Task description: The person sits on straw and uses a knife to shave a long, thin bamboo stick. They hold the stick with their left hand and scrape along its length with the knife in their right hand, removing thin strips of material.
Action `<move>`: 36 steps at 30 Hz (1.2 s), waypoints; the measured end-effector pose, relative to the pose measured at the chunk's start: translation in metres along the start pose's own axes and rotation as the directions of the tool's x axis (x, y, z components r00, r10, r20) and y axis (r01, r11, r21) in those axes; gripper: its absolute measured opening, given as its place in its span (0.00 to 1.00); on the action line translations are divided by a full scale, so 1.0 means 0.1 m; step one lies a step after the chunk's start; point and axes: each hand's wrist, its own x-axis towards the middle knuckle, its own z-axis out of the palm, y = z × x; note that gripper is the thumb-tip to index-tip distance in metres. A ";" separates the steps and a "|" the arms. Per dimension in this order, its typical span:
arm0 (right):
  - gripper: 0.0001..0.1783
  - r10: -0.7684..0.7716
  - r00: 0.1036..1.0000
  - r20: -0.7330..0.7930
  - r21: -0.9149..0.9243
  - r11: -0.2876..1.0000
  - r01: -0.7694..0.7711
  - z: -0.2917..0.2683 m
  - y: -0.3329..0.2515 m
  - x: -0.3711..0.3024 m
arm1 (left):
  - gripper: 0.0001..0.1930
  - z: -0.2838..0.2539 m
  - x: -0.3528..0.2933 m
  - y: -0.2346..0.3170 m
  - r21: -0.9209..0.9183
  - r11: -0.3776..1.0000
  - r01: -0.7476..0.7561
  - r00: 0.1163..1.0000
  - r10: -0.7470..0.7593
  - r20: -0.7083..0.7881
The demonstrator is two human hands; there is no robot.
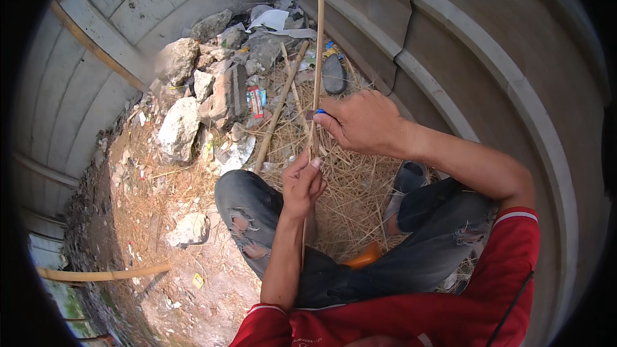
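Observation:
A long, thin bamboo stick [320,19] stands nearly upright before me, its lower part running down past my left wrist toward my lap. My left hand [301,185] is closed round the stick, thumb pointing up along it. Just above, my right hand [371,122] grips a small blue-handled knife [319,111], most of which is hidden in the fingers. The short dark blade lies across the stick, at or against its side. Pale splinters show on the stick between both hands.
Straw and shavings [347,183] cover the ground between my bent legs. Two bamboo pieces [279,106] lie ahead, beside rocks [180,128], rubbish and a dark oval stone [334,75]. Something orange [365,256] sits under my leg. A corrugated metal wall [475,58] rises close on the right.

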 end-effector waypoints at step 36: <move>0.25 0.286 0.928 -0.237 0.112 0.957 -0.266 -0.19 0.78 0.24 | 0.28 -0.01 -0.19 -0.20 0.185 0.983 0.012 1.000 -0.016 0.023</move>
